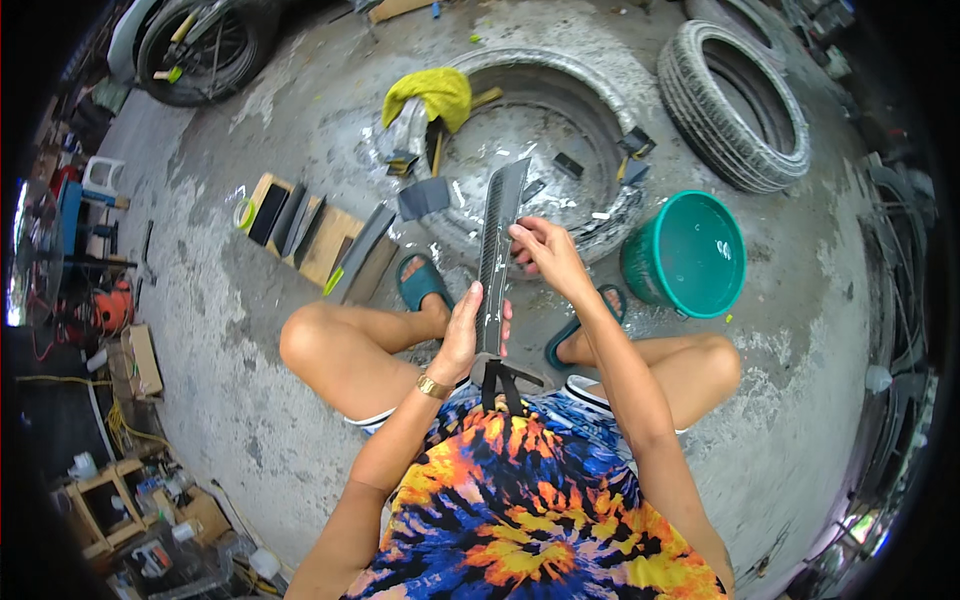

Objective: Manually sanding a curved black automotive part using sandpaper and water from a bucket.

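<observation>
A long, narrow dark trim panel (507, 195) with a ribbed black face and wet-looking pale specks stands up between my knees, tilted slightly to the right. My left hand (463, 330) is wrapped around its lower part, thumb on the near side and fingertips showing past the right edge. Higher up, my right hand (545, 250) has its fingers bent and pressed together against the panel's right edge. Whatever these fingers may hold is hidden. Black straps (500, 382) hang by the panel's lower end, at my lap.
Ahead lies a tyre (590, 75) with a yellow cloth (430, 97) and dark sheet pieces (424, 198) on it. A green bucket of water (662, 262) stands right, near another tyre (690, 105). Left, a wooden board (325, 240) bears several dark strips.
</observation>
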The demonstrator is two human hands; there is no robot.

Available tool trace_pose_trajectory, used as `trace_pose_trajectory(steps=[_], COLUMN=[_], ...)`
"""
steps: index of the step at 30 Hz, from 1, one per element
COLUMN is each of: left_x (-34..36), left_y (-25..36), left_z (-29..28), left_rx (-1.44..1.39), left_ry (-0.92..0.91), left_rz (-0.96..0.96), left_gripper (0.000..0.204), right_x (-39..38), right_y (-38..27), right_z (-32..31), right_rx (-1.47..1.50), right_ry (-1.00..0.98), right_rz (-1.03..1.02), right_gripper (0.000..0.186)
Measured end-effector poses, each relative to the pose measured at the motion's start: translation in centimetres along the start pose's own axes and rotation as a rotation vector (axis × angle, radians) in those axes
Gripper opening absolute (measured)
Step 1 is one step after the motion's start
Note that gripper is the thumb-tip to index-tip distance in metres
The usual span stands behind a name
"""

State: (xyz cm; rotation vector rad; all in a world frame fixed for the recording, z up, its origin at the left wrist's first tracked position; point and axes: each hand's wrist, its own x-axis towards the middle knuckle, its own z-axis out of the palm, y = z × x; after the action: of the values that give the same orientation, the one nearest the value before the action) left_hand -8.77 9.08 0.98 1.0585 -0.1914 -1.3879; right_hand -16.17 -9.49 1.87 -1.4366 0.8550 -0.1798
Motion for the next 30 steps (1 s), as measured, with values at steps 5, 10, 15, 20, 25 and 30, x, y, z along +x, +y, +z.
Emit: trace_pose_trajectory(steps=[5,10,15,20,25,30], left_x=[-0.2,0.3,0.6,0.8,0.1,0.8], left_y=[-3.3,-5.8,-6.6,-7.6,-5.7,-7.1], left_z=[-2.9,-4.0,-4.2,-5.4,-3.1,-4.4], left_rx=[-0.075,-0.033,-0.073,-0.019,0.101,-0.037], left_ry=[0.221,0.304,0.364,0.343,0.499,0.389], left_rz=[0.015,0.06,0.025,0.043,0.064,0.005], left_gripper=[0.059,0.058,0.056,0.054,0.055,0.052], right_x=[-7.7,-13.7,-12.8,-10.9,-7.9,-2.9], right_y=[2.1,4.3,5.1,4.9,5.1,4.9], right_z=[3.7,7.4,8.7,9.2,9.0,8.8], right_rx=[-0.956,-1.169,-1.297,-1.32,-1.354,-1.298], right_ry=[0.033,-0.107,-0.075,-0.081,-0.049,0.035], right_rz=[-0.493,-0.488,-0.421,-0.397,-0.356,-0.353], right_gripper=[0.065,0.074,0.07,0.072,0.073,0.07])
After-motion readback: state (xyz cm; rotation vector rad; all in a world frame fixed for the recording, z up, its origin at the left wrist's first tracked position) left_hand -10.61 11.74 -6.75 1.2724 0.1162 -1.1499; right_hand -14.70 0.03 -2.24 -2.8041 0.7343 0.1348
